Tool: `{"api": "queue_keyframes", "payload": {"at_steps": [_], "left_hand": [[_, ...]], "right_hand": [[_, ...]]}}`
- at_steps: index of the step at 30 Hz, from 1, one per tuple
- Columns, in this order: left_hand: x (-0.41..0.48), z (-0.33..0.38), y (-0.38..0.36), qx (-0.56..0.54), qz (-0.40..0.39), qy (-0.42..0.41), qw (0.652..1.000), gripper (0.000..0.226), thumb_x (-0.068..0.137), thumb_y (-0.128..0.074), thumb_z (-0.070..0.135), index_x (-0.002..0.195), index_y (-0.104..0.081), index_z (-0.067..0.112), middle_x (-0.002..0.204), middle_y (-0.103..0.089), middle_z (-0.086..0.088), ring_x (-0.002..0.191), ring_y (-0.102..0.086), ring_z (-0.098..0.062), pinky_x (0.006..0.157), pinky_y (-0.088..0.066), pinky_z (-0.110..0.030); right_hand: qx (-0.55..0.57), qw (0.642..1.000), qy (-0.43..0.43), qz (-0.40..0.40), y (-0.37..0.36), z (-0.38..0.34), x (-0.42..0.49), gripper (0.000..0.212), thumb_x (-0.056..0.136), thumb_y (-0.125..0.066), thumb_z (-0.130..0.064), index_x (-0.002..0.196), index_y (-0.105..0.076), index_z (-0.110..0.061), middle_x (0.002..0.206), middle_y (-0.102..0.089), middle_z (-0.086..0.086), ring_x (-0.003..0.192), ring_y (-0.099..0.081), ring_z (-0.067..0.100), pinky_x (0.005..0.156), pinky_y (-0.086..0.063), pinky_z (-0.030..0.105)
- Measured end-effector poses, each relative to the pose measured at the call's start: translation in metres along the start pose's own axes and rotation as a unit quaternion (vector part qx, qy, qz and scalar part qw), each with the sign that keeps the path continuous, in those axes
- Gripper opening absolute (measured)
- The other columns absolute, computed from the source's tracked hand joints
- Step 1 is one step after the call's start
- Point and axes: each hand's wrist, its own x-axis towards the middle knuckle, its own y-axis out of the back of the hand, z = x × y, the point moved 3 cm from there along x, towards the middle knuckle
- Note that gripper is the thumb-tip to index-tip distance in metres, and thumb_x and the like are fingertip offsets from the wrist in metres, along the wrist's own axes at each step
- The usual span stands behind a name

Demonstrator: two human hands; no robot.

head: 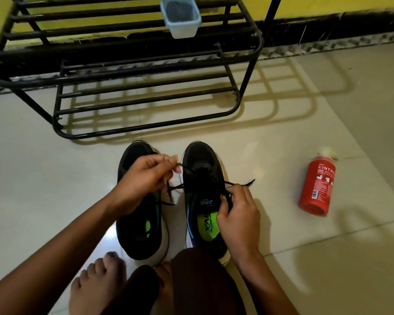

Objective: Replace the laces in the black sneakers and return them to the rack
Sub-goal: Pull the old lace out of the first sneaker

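Ahead, the black shoe rack (146,126) stands with both black sneakers (200,160) on the floor (293,235) before it. The left hand (143,178) and right hand (239,214) each pinch the right sneaker's black lace (237,183), seemingly mid-threading. Next, both ends need pulling even, then tying.

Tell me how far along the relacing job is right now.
Done: a black lace runs through the right sneaker. In hand: the left hand and right hand each pinch that lace, apparently tying it. Left: the left sneaker has its lacing hidden by the left hand; both sneakers sit on the floor, not on the rack.
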Motion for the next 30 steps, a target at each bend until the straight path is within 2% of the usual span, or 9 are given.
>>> {"api": "queue_keyframes", "payload": {"at_steps": [3,6,11,13,15,17,21,27,30], "left_hand": [[-0.002,-0.002,-0.002,0.184,-0.126,0.020,0.974,0.032,0.078,-0.052,0.044,0.075,-0.069,0.016,0.058,-0.043,-0.006,0.052,-0.039,-0.014,0.050,-0.038,-0.018],[-0.005,-0.001,-0.005,-0.043,-0.131,0.020,0.990,0.029,0.089,-0.051,0.036,0.077,-0.060,0.012,0.059,-0.042,0.003,0.056,-0.039,-0.013,0.056,-0.042,-0.020],[-0.002,0.009,0.010,-0.423,-0.023,-0.009,0.906,0.025,0.087,-0.045,0.027,0.069,-0.059,0.016,0.093,-0.068,-0.005,0.104,-0.064,-0.021,0.087,-0.053,-0.035],[0.000,0.010,0.013,-0.450,-0.002,-0.014,0.893,0.025,0.089,-0.040,0.026,0.070,-0.053,0.016,0.071,-0.060,0.000,0.079,-0.067,-0.015,0.074,-0.057,-0.031],[-0.001,0.008,0.011,-0.321,0.037,-0.001,0.947,0.026,0.097,-0.034,0.023,0.073,-0.042,0.015,0.056,-0.042,0.006,0.049,-0.046,-0.006,0.054,-0.045,-0.025],[-0.002,0.003,0.010,0.061,0.087,-0.060,0.993,0.021,0.099,-0.038,0.025,0.081,-0.042,0.015,0.053,-0.041,0.008,0.043,-0.039,-0.004,0.049,-0.033,-0.021],[-0.002,-0.019,-0.010,0.543,0.032,-0.119,0.830,0.035,0.092,-0.053,0.036,0.125,-0.046,0.028,0.084,-0.063,0.004,0.077,-0.061,-0.012,0.064,-0.045,-0.025],[-0.005,-0.018,-0.008,0.511,0.106,-0.221,0.824,0.008,0.082,-0.068,0.017,0.088,-0.073,0.015,0.075,-0.060,-0.003,0.064,-0.062,-0.024,0.049,-0.040,-0.026],[-0.002,-0.022,-0.003,0.339,0.112,-0.166,0.919,0.014,0.089,-0.060,0.019,0.092,-0.073,0.020,0.082,-0.056,-0.002,0.075,-0.057,-0.014,0.065,-0.042,-0.021]], "right_hand": [[0.000,1.000,0.002,-0.004,-0.001,0.000,0.000,0.016,0.083,-0.061,-0.005,0.098,-0.060,-0.010,0.099,-0.062,0.003,0.086,-0.061,0.018,0.068,-0.044,0.022],[-0.003,1.000,0.003,0.001,0.000,0.000,0.000,0.016,0.082,-0.061,-0.003,0.097,-0.060,-0.007,0.097,-0.061,0.006,0.083,-0.060,0.020,0.066,-0.039,0.021],[-0.001,1.000,0.007,-0.004,0.000,0.000,0.001,0.017,0.082,-0.060,-0.003,0.098,-0.059,-0.008,0.096,-0.060,0.005,0.082,-0.059,0.020,0.065,-0.040,0.021],[-0.003,1.000,0.007,-0.007,0.000,0.000,0.000,0.016,0.082,-0.060,-0.003,0.098,-0.058,-0.007,0.095,-0.060,0.005,0.081,-0.059,0.019,0.065,-0.039,0.021],[-0.004,1.000,0.004,-0.011,0.000,0.000,0.000,0.015,0.083,-0.060,-0.004,0.097,-0.058,-0.008,0.095,-0.059,0.005,0.080,-0.058,0.019,0.064,-0.038,0.021],[-0.005,1.000,0.004,-0.013,-0.001,0.000,0.001,0.014,0.084,-0.059,-0.005,0.097,-0.057,-0.008,0.095,-0.059,0.005,0.080,-0.057,0.018,0.064,-0.037,0.020],[-0.004,1.000,0.005,-0.014,0.000,0.000,0.000,0.014,0.084,-0.059,-0.004,0.097,-0.057,-0.008,0.095,-0.059,0.004,0.079,-0.054,0.014,0.061,-0.031,0.011],[0.002,1.000,0.003,-0.018,-0.001,0.001,0.000,0.013,0.085,-0.059,-0.006,0.097,-0.057,-0.010,0.096,-0.058,0.003,0.081,-0.058,0.016,0.065,-0.037,0.019],[0.002,1.000,0.001,-0.022,-0.002,0.002,0.000,0.013,0.085,-0.059,-0.007,0.098,-0.057,-0.010,0.097,-0.058,0.003,0.081,-0.058,0.017,0.064,-0.036,0.017]]}}
